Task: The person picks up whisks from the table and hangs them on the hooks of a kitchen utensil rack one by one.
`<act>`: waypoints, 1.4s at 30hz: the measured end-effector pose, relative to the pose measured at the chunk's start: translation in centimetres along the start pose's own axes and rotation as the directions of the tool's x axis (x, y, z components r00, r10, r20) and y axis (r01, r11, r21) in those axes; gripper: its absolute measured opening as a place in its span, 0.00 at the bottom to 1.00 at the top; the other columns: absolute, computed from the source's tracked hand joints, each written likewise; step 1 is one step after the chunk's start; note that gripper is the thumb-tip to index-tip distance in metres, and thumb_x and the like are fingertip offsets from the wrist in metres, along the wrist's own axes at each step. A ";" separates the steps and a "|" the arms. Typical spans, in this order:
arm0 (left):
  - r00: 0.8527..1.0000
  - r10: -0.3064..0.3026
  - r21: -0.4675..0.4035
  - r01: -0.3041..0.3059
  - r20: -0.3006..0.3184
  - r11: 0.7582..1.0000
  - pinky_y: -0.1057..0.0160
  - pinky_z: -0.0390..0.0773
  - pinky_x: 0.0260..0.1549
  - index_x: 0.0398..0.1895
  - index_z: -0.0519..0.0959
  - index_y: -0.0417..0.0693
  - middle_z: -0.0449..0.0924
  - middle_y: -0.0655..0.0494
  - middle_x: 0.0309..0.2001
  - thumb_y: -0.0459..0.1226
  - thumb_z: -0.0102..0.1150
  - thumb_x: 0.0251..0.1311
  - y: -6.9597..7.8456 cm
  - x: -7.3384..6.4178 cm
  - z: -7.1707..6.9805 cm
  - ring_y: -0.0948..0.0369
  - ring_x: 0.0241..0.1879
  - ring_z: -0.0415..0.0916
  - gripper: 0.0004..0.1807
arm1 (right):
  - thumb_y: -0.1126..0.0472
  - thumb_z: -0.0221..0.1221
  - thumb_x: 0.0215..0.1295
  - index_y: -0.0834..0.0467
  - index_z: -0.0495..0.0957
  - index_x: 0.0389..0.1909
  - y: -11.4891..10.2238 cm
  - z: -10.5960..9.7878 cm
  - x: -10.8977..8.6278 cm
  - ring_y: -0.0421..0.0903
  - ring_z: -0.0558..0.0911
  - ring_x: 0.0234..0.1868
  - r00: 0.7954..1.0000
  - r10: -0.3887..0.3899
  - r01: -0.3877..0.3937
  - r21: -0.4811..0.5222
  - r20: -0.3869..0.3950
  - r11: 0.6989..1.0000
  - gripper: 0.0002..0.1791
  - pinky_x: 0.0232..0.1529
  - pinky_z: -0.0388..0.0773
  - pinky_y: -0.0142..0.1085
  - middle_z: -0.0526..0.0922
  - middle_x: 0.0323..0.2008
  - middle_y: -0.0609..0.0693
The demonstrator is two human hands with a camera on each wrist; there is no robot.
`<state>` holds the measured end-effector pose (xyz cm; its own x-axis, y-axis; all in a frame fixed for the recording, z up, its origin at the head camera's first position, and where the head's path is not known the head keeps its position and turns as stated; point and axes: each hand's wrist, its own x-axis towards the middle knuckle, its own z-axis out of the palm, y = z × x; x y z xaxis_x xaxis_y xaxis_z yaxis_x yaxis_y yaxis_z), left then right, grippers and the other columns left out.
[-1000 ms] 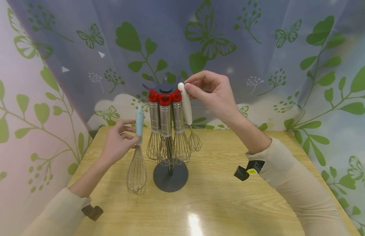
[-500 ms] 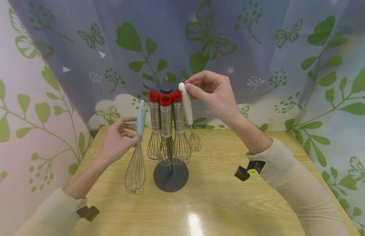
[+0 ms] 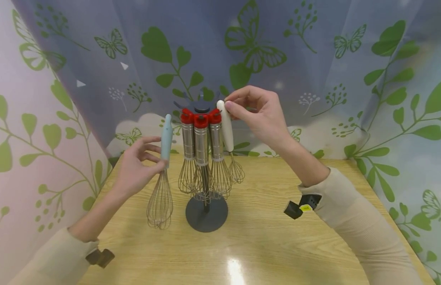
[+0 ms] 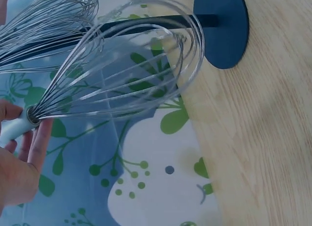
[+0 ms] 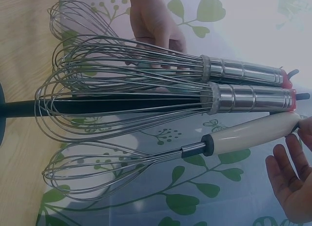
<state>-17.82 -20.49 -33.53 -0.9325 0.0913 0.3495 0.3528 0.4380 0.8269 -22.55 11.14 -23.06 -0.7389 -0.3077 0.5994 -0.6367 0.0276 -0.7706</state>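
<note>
My left hand [image 3: 136, 166] holds a whisk with a light blue handle [image 3: 166, 142], thumb on one side and fingers on the other. This balloon whisk hangs wires down, slightly tilted, left of the dark stand [image 3: 206, 217] and apart from it. With thumb and fingertips my right hand [image 3: 260, 113] pinches the top end of a white-handled whisk [image 3: 226, 128] at the stand's right side. In the right wrist view that whisk's handle [image 5: 256, 133] lies beside the steel ones. Several steel-handled whisks [image 3: 201, 144] with red tops hang from the stand between both hands.
The stand rises from a round base on a wooden table [image 3: 270, 221]. Bare grey hooks [image 3: 181, 104] show at its rear left. Behind the table hangs a curtain [image 3: 299, 79] with leaves and butterflies. Both wrists carry small dark cameras [image 3: 293, 209].
My left hand and the blue-handled whisk have risen a little, with the wires shifting left, away from the stand. The right hand has stayed at the white-handled whisk.
</note>
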 end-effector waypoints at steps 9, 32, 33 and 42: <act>0.999 0.047 -0.081 -0.048 -0.021 0.996 0.71 0.89 0.35 0.68 0.75 0.40 0.82 0.54 0.48 0.24 0.67 0.61 0.8 -0.2 -0.1 0.73 0.36 0.85 0.30 | 0.69 0.65 0.70 0.67 0.86 0.44 -0.1 0.0 0.1 0.41 0.88 0.34 1.000 0.006 -0.006 -0.005 -0.004 1.000 0.06 0.42 0.90 0.39 0.90 0.31 0.38; 0.980 0.127 -0.110 -0.145 -0.152 0.983 0.72 0.88 0.36 0.65 0.77 0.38 0.82 0.76 0.45 0.21 0.67 0.58 2.3 0.0 0.0 0.73 0.39 0.84 0.29 | 0.69 0.65 0.70 0.65 0.86 0.44 0.1 0.1 0.1 0.42 0.88 0.34 1.000 0.019 -0.019 -0.006 -0.005 1.000 0.06 0.43 0.90 0.38 0.90 0.31 0.38; 0.979 0.128 -0.109 -0.147 -0.160 0.983 0.73 0.88 0.36 0.65 0.77 0.37 0.82 0.76 0.45 0.21 0.67 0.58 2.4 0.0 0.0 0.73 0.39 0.84 0.29 | 0.68 0.65 0.70 0.65 0.86 0.43 0.1 0.0 0.0 0.42 0.88 0.35 1.000 0.024 -0.024 -0.007 -0.007 1.000 0.05 0.43 0.89 0.38 0.90 0.31 0.38; 0.969 0.158 -0.112 -0.181 -0.188 0.977 0.73 0.88 0.39 0.65 0.76 0.33 0.82 0.77 0.48 0.18 0.65 0.55 2.9 0.1 -0.1 0.74 0.42 0.84 0.31 | 0.68 0.65 0.70 0.65 0.86 0.44 0.1 0.0 0.0 0.41 0.89 0.35 1.000 0.016 -0.016 -0.009 -0.006 1.000 0.06 0.43 0.90 0.38 0.90 0.32 0.38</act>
<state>-16.92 -19.27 -31.02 -0.8337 -0.0105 0.5520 0.5219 0.3117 0.7941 -22.65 11.12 -23.13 -0.7503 -0.3012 0.5885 -0.6268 0.0408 -0.7781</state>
